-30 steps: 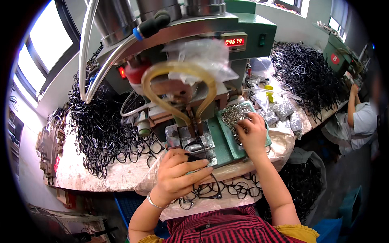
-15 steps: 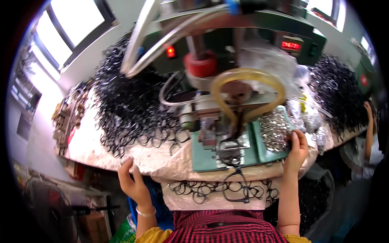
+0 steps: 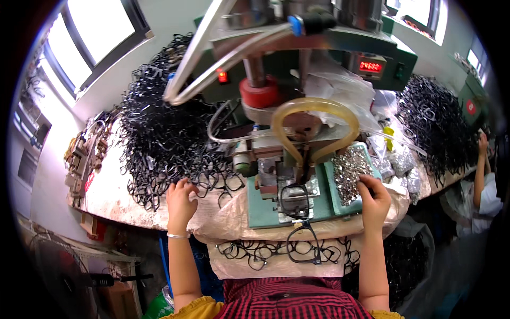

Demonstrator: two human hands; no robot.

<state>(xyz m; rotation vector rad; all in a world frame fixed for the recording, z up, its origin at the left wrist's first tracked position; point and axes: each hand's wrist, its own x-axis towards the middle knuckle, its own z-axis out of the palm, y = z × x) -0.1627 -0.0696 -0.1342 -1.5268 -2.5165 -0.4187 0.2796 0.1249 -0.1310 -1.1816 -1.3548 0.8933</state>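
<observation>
My left hand [image 3: 181, 198] rests with curled fingers on the near edge of a big heap of black spectacle frames [image 3: 164, 138] on the bench. My right hand [image 3: 373, 199] reaches into a green tray of small silvery metal parts [image 3: 348, 169], fingers bent over them; whether it holds any I cannot tell. Between the hands a black spectacle frame [image 3: 294, 192] lies on the green press machine's plate [image 3: 265, 207], under its head with a yellow hose loop [image 3: 313, 125]. More black frames [image 3: 276, 249] lie on cloth at my lap.
A second heap of black frames [image 3: 433, 125] lies at the right, with small bags of parts [image 3: 398, 162] before it. Another person [image 3: 483, 181] works at the far right. Brown parts [image 3: 82, 154] sit at the bench's left end. A fan [image 3: 58, 276] stands lower left.
My left hand has gone from the machine plate out to the left, onto the edge of the frame heap. My right hand stays at the tray of metal parts. The view has shifted left.
</observation>
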